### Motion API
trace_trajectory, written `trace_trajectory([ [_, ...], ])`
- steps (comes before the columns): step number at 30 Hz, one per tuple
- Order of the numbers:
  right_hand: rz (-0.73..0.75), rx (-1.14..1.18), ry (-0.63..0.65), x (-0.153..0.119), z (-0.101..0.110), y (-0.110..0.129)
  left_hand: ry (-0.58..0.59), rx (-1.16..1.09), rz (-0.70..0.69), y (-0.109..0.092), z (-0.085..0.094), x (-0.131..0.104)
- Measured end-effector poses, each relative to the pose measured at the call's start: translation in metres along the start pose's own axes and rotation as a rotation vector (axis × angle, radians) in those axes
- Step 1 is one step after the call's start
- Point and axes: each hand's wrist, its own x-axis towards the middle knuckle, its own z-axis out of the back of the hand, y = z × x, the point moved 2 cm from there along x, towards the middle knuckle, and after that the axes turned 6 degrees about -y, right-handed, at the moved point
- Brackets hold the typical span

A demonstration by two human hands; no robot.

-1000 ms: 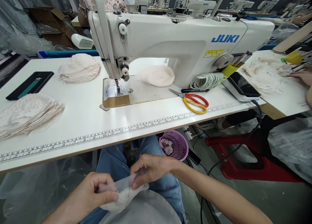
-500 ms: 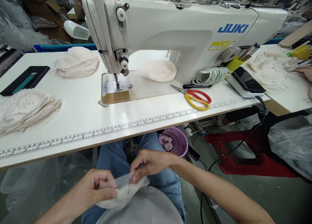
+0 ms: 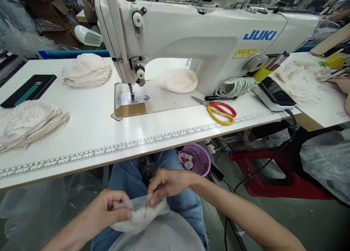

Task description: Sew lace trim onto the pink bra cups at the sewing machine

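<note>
Over my lap, a white lace piece with a sheer edge is stretched between both hands. My left hand pinches its left end between thumb and fingers. At the upper right of the same piece, my right hand grips the edge, thumb against fingertips. Both hands are below the front edge of the white table. A sewing machine stands on it, with a pale oval fabric piece under its arm.
Lace stacks and a dark phone lie at left. Scissors, cord and a boxy device are at right. Below are a purple basket and a red stool. Another person's hand shows far right.
Both my hands have shifted very slightly to the right with the lace piece, still gripping it. The other person's hand at the far right has moved a little.
</note>
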Motion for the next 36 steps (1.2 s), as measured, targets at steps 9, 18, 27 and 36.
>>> trace_trajectory([
  [9, 0.054, -0.054, 0.013, 0.006, -0.004, 0.003, 0.009, -0.035, -0.036, 0.006, 0.002, 0.003],
  [18, 0.040, -0.050, -0.002, 0.006, -0.003, 0.006, 0.015, -0.045, 0.013, 0.006, 0.003, 0.003],
  [27, 0.040, -0.057, 0.012, 0.009, -0.005, 0.012, 0.009, -0.048, 0.017, 0.004, 0.004, 0.003],
  [36, 0.044, -0.109, 0.023, 0.010, -0.005, 0.010, -0.034, -0.038, 0.019, 0.000, 0.003, 0.003],
])
